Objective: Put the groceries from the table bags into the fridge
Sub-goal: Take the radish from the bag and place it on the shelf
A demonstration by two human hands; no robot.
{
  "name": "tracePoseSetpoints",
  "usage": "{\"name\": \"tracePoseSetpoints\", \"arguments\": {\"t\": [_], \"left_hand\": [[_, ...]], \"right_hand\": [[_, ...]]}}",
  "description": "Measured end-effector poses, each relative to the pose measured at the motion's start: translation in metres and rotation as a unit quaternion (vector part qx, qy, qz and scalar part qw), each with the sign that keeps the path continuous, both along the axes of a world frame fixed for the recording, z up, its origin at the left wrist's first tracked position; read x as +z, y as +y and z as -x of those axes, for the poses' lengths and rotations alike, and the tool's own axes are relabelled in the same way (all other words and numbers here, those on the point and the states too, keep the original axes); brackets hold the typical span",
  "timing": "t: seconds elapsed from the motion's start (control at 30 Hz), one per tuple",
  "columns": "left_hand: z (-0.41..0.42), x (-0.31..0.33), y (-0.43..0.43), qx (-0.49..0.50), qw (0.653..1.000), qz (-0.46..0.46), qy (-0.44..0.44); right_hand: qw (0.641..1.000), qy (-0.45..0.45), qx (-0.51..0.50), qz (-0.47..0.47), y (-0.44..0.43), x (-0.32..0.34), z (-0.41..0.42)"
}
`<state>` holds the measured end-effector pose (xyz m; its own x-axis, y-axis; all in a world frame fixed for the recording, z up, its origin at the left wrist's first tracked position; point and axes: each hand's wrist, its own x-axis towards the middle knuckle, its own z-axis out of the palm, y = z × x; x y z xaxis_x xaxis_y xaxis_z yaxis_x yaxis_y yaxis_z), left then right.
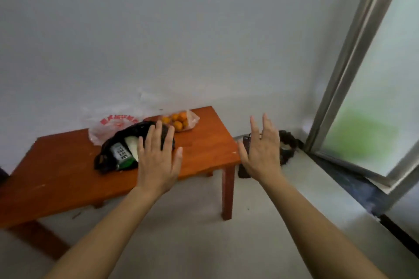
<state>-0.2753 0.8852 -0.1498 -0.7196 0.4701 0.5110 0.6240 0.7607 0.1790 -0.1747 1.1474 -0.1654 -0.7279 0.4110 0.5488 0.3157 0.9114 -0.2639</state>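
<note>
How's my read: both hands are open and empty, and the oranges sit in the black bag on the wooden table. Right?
Not quite. The head view shows the oranges in a clear plastic bag, beside the black bag, on the wooden table. The rest holds: the left hand and right hand are open and empty.

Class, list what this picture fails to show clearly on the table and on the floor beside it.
Head view throughout.
- black bag: right part covered by the left hand.
- white bag: lower part behind the black bag; red print blurred.
- green packet: label too blurred to read.
- dark objects on the floor: partly behind the right hand.
- table: left end cut off by the frame edge.
</note>
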Motion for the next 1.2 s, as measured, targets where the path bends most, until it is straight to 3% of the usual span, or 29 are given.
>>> {"name": "tracePoseSetpoints", "arguments": {"t": [0.37,0.6,0.87,1.2], "left_hand": [[0.188,-0.007,-0.092,0.216,0.965,0.112,-0.096],[0.246,-0.063,-0.138,0.263,0.938,0.116,-0.194],[0.362,-0.155,-0.159,0.151,0.924,0.180,-0.303],[0.489,-0.244,-0.185,-0.045,0.875,0.283,-0.391]], "right_hand": [[0.972,-0.041,0.219,0.070,-0.069,-0.003,0.280],[0.917,-0.218,0.320,0.095,-0.141,-0.050,0.378],[0.864,-0.381,0.301,0.130,-0.191,-0.131,0.467],[0.840,-0.482,0.114,0.223,-0.258,-0.208,0.537]]}}
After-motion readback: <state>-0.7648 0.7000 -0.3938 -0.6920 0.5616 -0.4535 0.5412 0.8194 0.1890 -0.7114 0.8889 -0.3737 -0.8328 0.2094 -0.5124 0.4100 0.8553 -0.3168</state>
